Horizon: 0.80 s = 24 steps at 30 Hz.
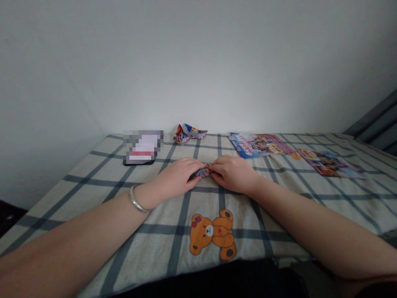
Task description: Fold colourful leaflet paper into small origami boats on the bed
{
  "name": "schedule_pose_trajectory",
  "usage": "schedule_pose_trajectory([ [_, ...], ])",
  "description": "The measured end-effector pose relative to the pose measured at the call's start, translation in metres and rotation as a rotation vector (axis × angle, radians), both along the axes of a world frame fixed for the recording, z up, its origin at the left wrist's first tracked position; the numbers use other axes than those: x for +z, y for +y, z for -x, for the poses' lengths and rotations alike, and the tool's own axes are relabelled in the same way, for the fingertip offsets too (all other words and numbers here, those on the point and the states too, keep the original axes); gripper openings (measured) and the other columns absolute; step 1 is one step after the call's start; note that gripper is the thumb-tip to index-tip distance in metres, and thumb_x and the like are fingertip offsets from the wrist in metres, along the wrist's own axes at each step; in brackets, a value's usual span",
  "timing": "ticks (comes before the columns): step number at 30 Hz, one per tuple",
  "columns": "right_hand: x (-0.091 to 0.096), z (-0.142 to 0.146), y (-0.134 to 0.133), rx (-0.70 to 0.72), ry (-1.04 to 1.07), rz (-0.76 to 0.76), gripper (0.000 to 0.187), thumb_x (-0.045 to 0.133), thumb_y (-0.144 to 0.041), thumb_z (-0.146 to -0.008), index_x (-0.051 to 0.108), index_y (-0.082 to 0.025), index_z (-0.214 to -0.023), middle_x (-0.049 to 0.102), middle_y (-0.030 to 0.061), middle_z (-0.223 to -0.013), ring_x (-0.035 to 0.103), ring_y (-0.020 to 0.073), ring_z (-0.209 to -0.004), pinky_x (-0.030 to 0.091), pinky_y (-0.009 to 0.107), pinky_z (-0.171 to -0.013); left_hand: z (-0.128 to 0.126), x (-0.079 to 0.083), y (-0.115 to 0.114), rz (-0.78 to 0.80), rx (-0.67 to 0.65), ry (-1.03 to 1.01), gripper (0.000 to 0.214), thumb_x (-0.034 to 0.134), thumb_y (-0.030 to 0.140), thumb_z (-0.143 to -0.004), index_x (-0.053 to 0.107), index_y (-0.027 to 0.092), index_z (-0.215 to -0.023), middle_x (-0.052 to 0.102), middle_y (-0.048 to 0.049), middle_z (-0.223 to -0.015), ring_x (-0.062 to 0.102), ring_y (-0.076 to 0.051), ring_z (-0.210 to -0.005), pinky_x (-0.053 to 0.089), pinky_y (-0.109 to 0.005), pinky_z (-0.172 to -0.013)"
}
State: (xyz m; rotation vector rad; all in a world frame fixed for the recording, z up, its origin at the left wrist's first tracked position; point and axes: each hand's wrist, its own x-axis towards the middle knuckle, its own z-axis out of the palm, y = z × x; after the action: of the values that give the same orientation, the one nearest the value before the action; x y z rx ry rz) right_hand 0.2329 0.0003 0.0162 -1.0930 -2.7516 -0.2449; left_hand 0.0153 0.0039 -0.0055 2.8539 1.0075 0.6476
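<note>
A small folded piece of colourful printed paper (204, 171) is pinched between my two hands, just above or on the checked cloth. My left hand (180, 174), with a silver bangle at the wrist, closes on its left side. On the right side, the fingertips of my right hand (233, 173) grip it. Much of the paper is hidden by my fingers, so its full shape cannot be made out. Beyond my hands lies a finished-looking folded paper shape (189, 134) with pointed flaps, in similar printed colours.
The checked cloth (198, 198) covers the surface and bears a printed teddy bear (214, 235). A phone (142, 150) lies at the back left. Printed flyers (260, 145) and another printed sheet (330, 162) lie at the right. A white wall (198, 66) stands behind.
</note>
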Motion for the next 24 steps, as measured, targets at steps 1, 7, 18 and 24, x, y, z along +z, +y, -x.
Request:
schedule_pose_trajectory([
  [1,0.000,0.000,0.000,0.002,0.000,0.003,0.029,0.046,-0.029,-0.095,0.070,-0.018,-0.107,0.070,0.0080,-0.094,0.061,0.0188,-0.088,0.041,0.029,-0.074,0.000,0.000,0.000,-0.002,0.003,0.005,0.027,0.052,0.023,-0.092,0.059,0.017,-0.117,0.065,-0.0084,-0.115,0.058,-0.022,-0.109,0.045,-0.040,-0.099],
  [7,-0.001,0.001,0.001,-0.001,0.006,0.009,0.028,0.046,-0.027,-0.094,0.070,-0.017,-0.106,0.069,0.0084,-0.095,0.061,0.0194,-0.090,0.042,0.029,-0.076,0.001,0.000,0.000,-0.010,0.011,0.015,0.026,0.052,0.024,-0.092,0.059,0.017,-0.116,0.065,-0.0088,-0.115,0.058,-0.022,-0.109,0.045,-0.040,-0.099],
  [18,-0.007,0.011,0.006,-0.049,0.086,-0.027,0.024,0.046,-0.021,-0.091,0.067,-0.012,-0.095,0.070,0.0103,-0.089,0.062,0.0198,-0.083,0.042,0.029,-0.075,-0.005,-0.002,0.001,0.133,0.149,-0.227,0.036,0.055,0.025,-0.089,0.052,0.019,-0.125,0.063,-0.0092,-0.124,0.060,-0.023,-0.115,0.047,-0.043,-0.100],
  [24,-0.012,0.009,0.011,-0.048,0.334,0.076,0.019,0.055,-0.025,-0.088,0.067,-0.017,-0.100,0.071,0.0035,-0.082,0.061,0.0136,-0.071,0.041,0.024,-0.067,-0.010,-0.007,0.006,0.372,0.239,-0.545,0.041,0.062,0.033,-0.085,0.053,0.019,-0.122,0.065,-0.0082,-0.119,0.064,-0.022,-0.107,0.052,-0.041,-0.094],
])
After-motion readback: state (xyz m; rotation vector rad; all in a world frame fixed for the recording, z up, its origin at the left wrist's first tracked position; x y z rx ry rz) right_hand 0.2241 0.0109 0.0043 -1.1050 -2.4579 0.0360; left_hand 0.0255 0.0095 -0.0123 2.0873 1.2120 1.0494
